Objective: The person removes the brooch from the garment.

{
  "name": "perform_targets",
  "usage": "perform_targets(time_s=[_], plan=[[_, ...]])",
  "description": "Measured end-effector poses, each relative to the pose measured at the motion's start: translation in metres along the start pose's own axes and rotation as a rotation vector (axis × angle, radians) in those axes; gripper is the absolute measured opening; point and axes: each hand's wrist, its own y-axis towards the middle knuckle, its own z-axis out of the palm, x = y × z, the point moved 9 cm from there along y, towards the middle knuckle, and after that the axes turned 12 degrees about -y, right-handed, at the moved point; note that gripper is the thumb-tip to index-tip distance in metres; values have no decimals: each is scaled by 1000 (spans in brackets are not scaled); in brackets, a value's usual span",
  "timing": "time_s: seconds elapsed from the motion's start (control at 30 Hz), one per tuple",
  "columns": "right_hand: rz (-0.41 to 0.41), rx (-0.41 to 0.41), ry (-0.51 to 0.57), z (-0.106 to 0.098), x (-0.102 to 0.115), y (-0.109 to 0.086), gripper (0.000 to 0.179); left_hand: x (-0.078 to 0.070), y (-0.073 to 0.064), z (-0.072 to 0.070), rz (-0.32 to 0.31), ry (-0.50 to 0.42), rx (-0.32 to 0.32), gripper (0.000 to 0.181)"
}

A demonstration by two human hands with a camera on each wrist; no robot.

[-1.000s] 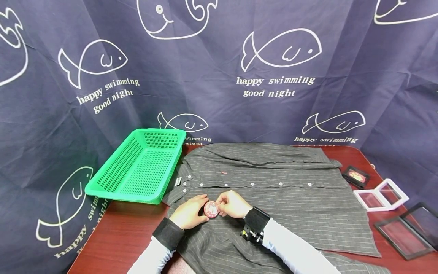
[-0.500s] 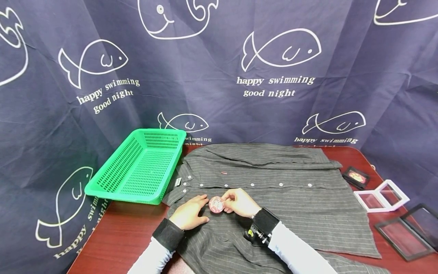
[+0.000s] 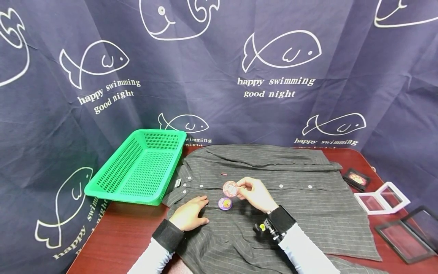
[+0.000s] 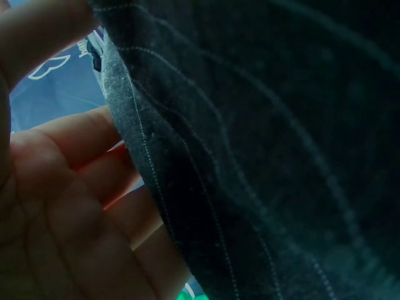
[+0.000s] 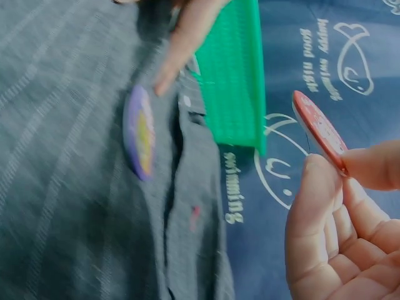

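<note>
A round red-and-white button badge is pinched between the thumb and fingers of my right hand, raised off the dark striped shirt. The right wrist view shows the badge edge-on, red face to one side. A purple button badge with a yellow picture lies on the shirt, between my two hands. My left hand rests on the shirt, left of the purple badge and apart from it, fingers extended. In the left wrist view, shirt cloth hides the fingertips of that hand.
A green plastic basket stands at the left rear of the red-brown table. Along the right edge lie a small black case, an open white frame and an open black frame. A patterned blue curtain hangs behind.
My right hand has carried the red badge away from the left hand, up and to the right. The purple badge has come into sight on the shirt. My left hand has stayed put.
</note>
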Motion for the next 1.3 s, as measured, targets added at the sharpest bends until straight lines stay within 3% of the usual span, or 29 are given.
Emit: perform_targets(time_s=[0.47, 0.8, 1.03, 1.3], plan=[[40, -140, 49, -49, 5, -6, 18, -4, -2, -1, -7, -10, 1, 62], [49, -177, 82, -65, 8, -10, 22, -3, 0, -5, -23, -38, -14, 60], [26, -201, 55, -74, 11, -13, 19, -12, 7, -18, -4, -174, -157, 45], [-26, -243, -24, -81, 24, -20, 15, -33, 17, -40, 4, -375, -299, 39]])
